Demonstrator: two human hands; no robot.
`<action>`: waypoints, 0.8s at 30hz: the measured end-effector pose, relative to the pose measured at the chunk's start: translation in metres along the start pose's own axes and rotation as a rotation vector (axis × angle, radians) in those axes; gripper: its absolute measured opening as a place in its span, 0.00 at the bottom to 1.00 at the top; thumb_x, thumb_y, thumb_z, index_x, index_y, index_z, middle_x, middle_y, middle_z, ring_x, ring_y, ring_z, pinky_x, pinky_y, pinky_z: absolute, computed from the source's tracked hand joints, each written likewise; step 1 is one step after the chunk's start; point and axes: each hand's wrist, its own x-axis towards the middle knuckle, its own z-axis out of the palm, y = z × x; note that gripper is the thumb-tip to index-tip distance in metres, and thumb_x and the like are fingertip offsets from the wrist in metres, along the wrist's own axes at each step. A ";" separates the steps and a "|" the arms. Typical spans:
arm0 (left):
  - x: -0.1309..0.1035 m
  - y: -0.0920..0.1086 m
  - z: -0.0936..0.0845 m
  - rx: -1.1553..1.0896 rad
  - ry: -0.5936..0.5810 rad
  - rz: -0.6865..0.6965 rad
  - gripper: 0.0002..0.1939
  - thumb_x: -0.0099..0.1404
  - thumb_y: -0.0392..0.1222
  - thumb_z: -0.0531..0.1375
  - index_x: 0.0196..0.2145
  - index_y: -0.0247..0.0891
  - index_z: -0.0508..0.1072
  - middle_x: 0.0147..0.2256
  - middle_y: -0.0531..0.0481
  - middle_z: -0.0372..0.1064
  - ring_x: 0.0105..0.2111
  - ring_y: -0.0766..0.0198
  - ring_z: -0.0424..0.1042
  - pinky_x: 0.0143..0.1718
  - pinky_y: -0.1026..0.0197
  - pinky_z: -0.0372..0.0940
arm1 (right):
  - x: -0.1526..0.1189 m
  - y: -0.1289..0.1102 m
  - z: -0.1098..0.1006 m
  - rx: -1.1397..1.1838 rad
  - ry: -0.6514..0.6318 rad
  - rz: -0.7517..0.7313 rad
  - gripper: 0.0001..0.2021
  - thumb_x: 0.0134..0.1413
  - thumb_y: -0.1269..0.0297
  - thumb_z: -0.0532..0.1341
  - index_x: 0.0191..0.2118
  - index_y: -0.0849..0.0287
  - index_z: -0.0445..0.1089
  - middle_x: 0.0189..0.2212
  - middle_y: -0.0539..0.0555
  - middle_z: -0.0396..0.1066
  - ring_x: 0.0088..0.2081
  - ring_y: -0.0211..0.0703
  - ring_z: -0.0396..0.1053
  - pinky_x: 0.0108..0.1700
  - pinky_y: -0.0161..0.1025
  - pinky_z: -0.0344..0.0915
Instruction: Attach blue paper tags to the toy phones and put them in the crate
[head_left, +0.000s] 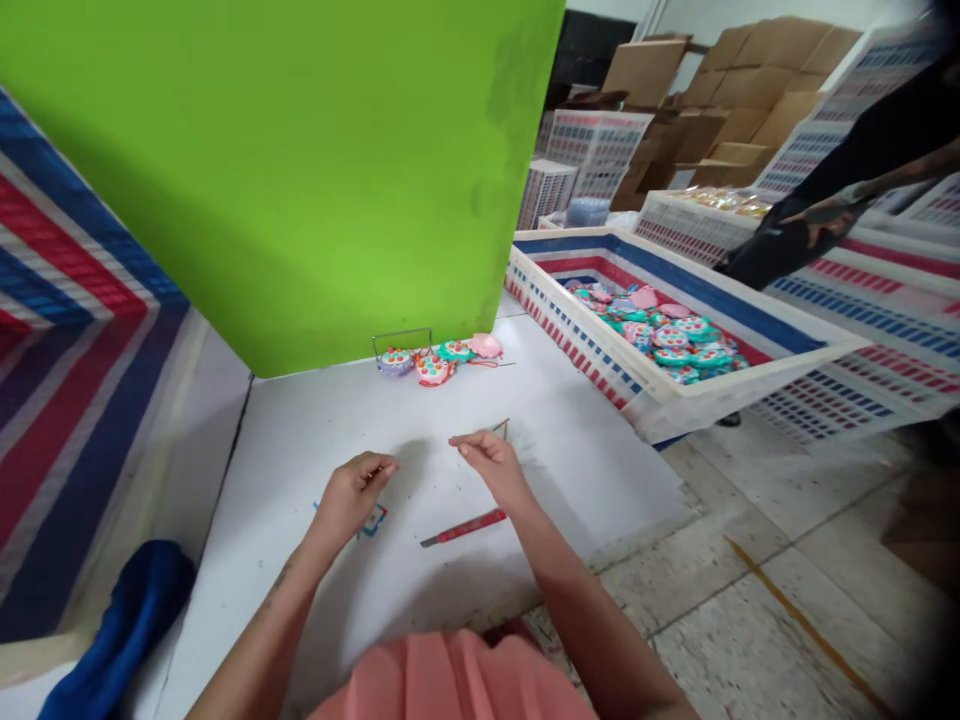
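My left hand (351, 496) hovers over the white tabletop (300, 420), thumb and fingers pinched together. What it holds, if anything, is too small to make out. Below it lies a small flat blue, red and white piece (373, 520), partly covered by the hand. Across a gap, my right hand (491, 466) is also closed in a pinch, its contents not readable. Just behind its knuckles shows a thin brown, stick-like thing (501, 425). Between my forearms rests a red craft knife (463, 528) with a grey blade end.
Small dotted, colourful trinkets (435, 368) and a bent wire frame (403, 334) stand against the green board (337, 180). A white crate (585, 360) on the right holds many similar pieces. Blue cloth (124, 625) lies left. Another person's hand (829, 212) is at the far right.
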 end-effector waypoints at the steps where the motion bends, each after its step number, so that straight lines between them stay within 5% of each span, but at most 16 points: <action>1: -0.004 0.002 -0.006 -0.056 -0.058 -0.018 0.13 0.63 0.47 0.53 0.34 0.38 0.74 0.32 0.48 0.73 0.33 0.62 0.71 0.35 0.62 0.64 | -0.001 -0.006 0.006 0.184 0.005 0.047 0.07 0.49 0.60 0.64 0.32 0.57 0.70 0.36 0.53 0.76 0.41 0.44 0.71 0.49 0.45 0.62; 6: -0.026 -0.008 -0.028 -0.032 -0.202 -0.172 0.15 0.60 0.47 0.56 0.42 0.39 0.71 0.35 0.48 0.72 0.32 0.62 0.70 0.33 0.62 0.63 | -0.008 -0.028 0.030 0.694 -0.026 0.189 0.10 0.41 0.63 0.70 0.27 0.56 0.69 0.25 0.47 0.73 0.34 0.41 0.73 0.50 0.49 0.64; 11: -0.047 -0.039 -0.031 0.417 -0.207 -0.326 0.14 0.52 0.40 0.61 0.39 0.39 0.71 0.39 0.46 0.69 0.40 0.56 0.67 0.41 0.60 0.61 | -0.014 -0.024 0.029 0.600 -0.057 0.222 0.09 0.43 0.61 0.69 0.32 0.57 0.73 0.27 0.49 0.71 0.33 0.38 0.70 0.45 0.43 0.67; 16: -0.060 -0.046 -0.026 0.531 -0.171 -0.376 0.15 0.49 0.38 0.62 0.37 0.37 0.69 0.39 0.45 0.67 0.42 0.53 0.65 0.41 0.58 0.60 | -0.021 -0.015 0.028 0.490 -0.119 0.238 0.08 0.46 0.60 0.67 0.32 0.57 0.73 0.26 0.48 0.68 0.30 0.35 0.67 0.38 0.38 0.68; 19: -0.062 -0.036 -0.026 0.352 -0.159 -0.423 0.08 0.53 0.40 0.59 0.32 0.38 0.66 0.29 0.50 0.66 0.31 0.60 0.66 0.33 0.60 0.60 | -0.027 -0.016 0.031 0.324 -0.161 0.229 0.08 0.46 0.61 0.66 0.32 0.58 0.73 0.23 0.47 0.66 0.25 0.33 0.64 0.29 0.33 0.64; 24: -0.055 -0.012 -0.013 -0.390 -0.077 -0.390 0.13 0.53 0.47 0.60 0.33 0.37 0.66 0.27 0.53 0.67 0.25 0.66 0.66 0.26 0.63 0.63 | -0.041 -0.027 0.041 0.034 -0.252 0.216 0.06 0.46 0.63 0.64 0.30 0.60 0.71 0.20 0.45 0.64 0.20 0.31 0.58 0.21 0.30 0.57</action>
